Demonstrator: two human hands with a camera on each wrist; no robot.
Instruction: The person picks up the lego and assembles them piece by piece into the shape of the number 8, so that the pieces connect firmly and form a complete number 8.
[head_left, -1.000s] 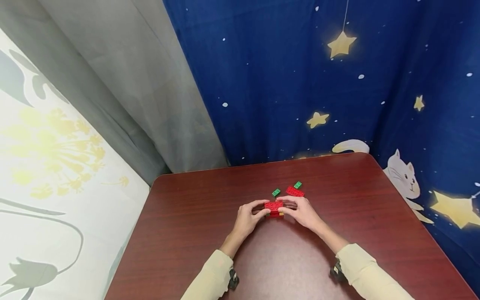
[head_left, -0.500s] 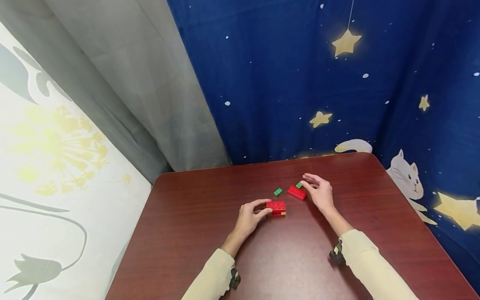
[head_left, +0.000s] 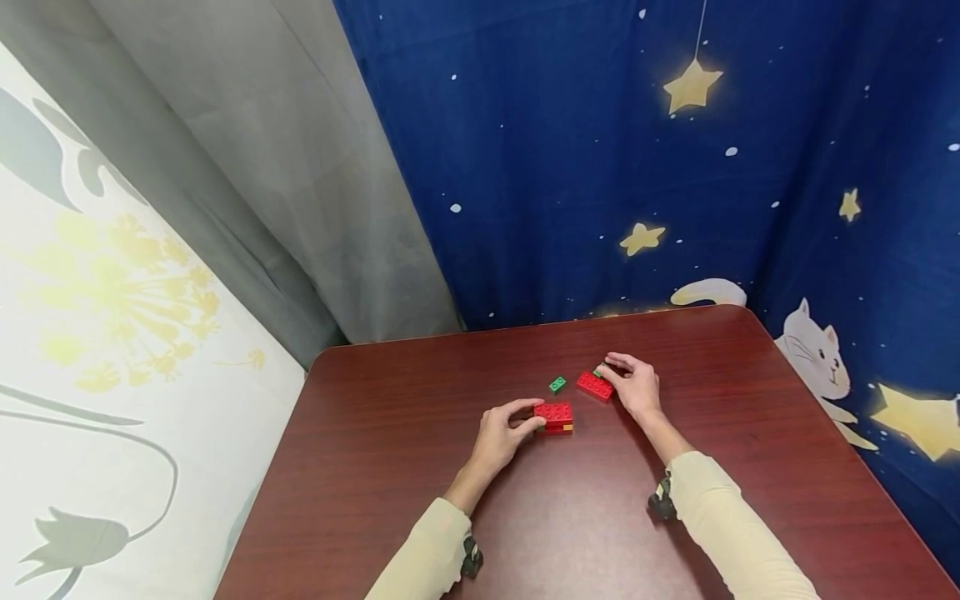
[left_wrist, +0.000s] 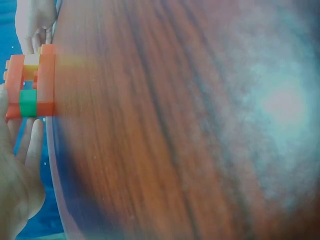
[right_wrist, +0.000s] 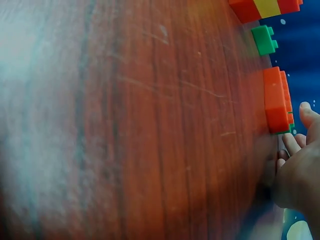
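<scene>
My left hand (head_left: 497, 435) grips the left end of a stack of red toy bricks (head_left: 555, 414). In the left wrist view, a green brick (left_wrist: 28, 103) and a yellow brick (left_wrist: 31, 67) sit between the stack's two red layers. My right hand (head_left: 637, 388) reaches round a small green brick (head_left: 599, 371) just behind a loose red brick (head_left: 595, 386). Its thumb covers part of that green brick in the head view. In the right wrist view, thumb and fingers stand apart, and the red brick (right_wrist: 276, 102) hides most of the green one.
Another small green brick (head_left: 557, 385) lies between the stack and the loose red brick. All rest on a dark red-brown table (head_left: 420, 392). A blue star-patterned curtain (head_left: 540, 167) hangs behind its far edge.
My right hand left the stack, moved right and away to the far green brick, then came in closer with its fingers nearer together. My left hand has stayed on the stack.
</scene>
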